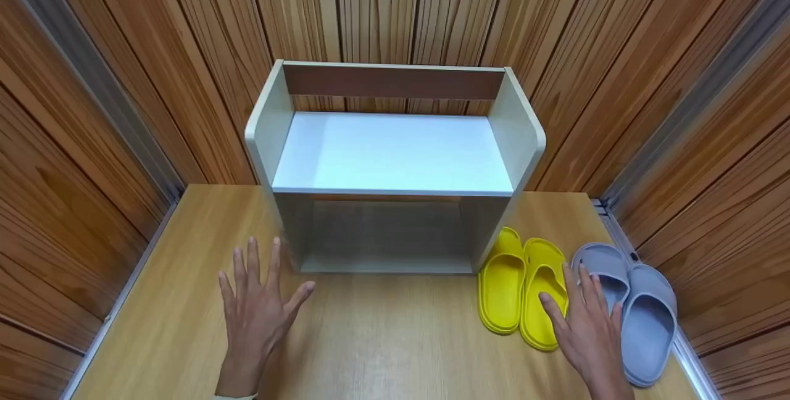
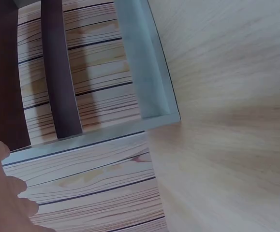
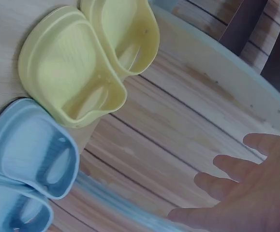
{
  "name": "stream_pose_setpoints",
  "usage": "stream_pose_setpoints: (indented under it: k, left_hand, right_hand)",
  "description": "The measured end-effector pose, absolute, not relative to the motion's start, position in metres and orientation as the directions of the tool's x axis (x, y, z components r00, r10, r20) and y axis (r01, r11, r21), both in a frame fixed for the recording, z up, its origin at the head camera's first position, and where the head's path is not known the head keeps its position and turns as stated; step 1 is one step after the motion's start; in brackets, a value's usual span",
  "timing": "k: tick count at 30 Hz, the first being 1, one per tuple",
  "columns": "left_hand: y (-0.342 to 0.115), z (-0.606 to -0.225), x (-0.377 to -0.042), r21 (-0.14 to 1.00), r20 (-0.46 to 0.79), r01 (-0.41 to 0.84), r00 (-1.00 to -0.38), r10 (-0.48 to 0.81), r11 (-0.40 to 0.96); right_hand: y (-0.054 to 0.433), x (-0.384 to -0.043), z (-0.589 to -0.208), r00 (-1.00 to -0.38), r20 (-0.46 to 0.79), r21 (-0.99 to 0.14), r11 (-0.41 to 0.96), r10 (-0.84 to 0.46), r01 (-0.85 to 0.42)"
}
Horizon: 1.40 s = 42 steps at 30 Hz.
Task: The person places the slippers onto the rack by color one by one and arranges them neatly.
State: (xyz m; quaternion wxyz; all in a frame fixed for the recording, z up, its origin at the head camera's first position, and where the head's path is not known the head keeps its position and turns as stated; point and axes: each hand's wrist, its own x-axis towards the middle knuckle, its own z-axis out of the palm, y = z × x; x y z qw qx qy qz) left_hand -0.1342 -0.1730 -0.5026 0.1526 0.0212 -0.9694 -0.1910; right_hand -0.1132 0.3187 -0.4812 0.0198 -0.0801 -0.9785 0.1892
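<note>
My left hand (image 1: 256, 316) has its fingers spread, holding nothing, in front of the lower left corner of a small two-tier shelf (image 1: 395, 156). In the head view my right hand (image 1: 589, 329) is also spread and bare, over a pair of yellow slippers (image 1: 501, 292) and a pair of grey slippers (image 1: 648, 326), covering part of each pair. Whether it touches them cannot be told from the head view; in the right wrist view the fingers (image 3: 227, 186) appear apart from the slippers. The shelf's white upper board bears nothing, and its lower compartment is shaded.
The shelf stands on a light wooden floor (image 1: 382, 338) against a wood-plank back wall (image 1: 376, 11). Plank side walls (image 1: 55, 202) close in on the left and right, with metal strips (image 1: 117, 79) along the corners. Both slipper pairs lie right of the shelf.
</note>
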Motion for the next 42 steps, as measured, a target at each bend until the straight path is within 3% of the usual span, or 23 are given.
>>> stream_pose_setpoints:
  k: [4,10,20,31,42]
  left_hand:
    - [-0.171,-0.5,-0.138,0.41,0.265,-0.016,-0.955,-0.136,0.912]
    - [-0.167,-0.49,-0.149,0.554,0.225,-0.043,-0.954,-0.199,0.831]
    - [-0.167,-0.47,-0.167,0.686,0.333,0.056,-0.91,-0.245,0.726]
    - [-0.177,-0.451,-0.189,0.834,0.147,-0.005,-0.962,-0.23,0.552]
    - [-0.187,-0.441,-0.203,0.889,0.081,-0.031,-0.971,-0.224,0.456]
  right_hand:
    - [0.325,-0.112,-0.483,-0.972,-0.035,-0.405,0.886,0.233,0.227]
    - [0.34,-0.112,-0.485,-0.96,-0.041,-0.433,0.861,0.278,0.268]
    - [0.368,-0.108,-0.487,-0.919,0.013,-0.498,0.799,0.394,0.336]
    - [0.41,-0.112,-0.498,-0.841,-0.108,-0.549,0.673,0.53,0.495]
    - [0.44,-0.11,-0.517,-0.775,-0.187,-0.546,0.592,0.603,0.593]
